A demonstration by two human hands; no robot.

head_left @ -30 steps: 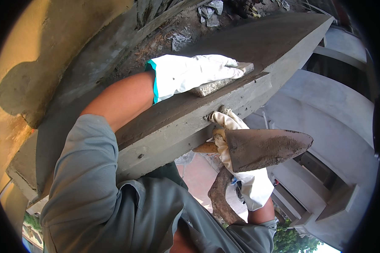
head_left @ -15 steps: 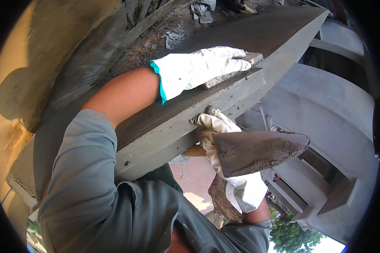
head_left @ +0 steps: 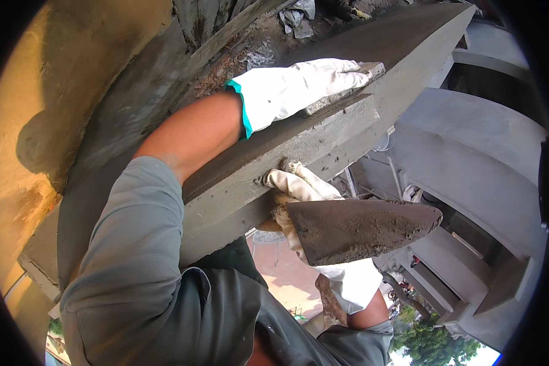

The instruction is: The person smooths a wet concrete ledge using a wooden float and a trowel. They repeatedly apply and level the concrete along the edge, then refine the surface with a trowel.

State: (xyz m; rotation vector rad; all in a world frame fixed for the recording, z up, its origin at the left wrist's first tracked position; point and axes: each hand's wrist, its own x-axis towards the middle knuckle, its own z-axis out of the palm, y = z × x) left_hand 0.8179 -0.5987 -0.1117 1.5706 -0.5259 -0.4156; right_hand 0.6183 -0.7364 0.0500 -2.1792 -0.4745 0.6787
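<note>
My left hand (head_left: 314, 85), in a white glove with a teal cuff, is closed over a grey, mortar-caked flat block (head_left: 374, 71), perhaps a plastering float. The block lies on the top of a wet-looking cement ledge (head_left: 238, 172); its underside is hidden. Below the ledge's edge, my gloved right hand (head_left: 314, 186) holds a pointed trowel (head_left: 363, 229) by its wooden handle, mostly hidden by the blade and glove. The broad blade points right, smeared with mortar. Soiled fingertips of that hand reach the ledge's side face.
A yellowish wall (head_left: 79, 79) rises at the left. Crumpled plastic scraps (head_left: 297, 17) and debris lie behind the ledge. Beyond its front edge is a drop to a reddish floor (head_left: 287, 268) far below. Pale curved concrete bands (head_left: 476, 122) stand at the right.
The view has shifted slightly. My right hand and the trowel sit a little lower and further left in the picture. My left hand keeps its hold on the block.
</note>
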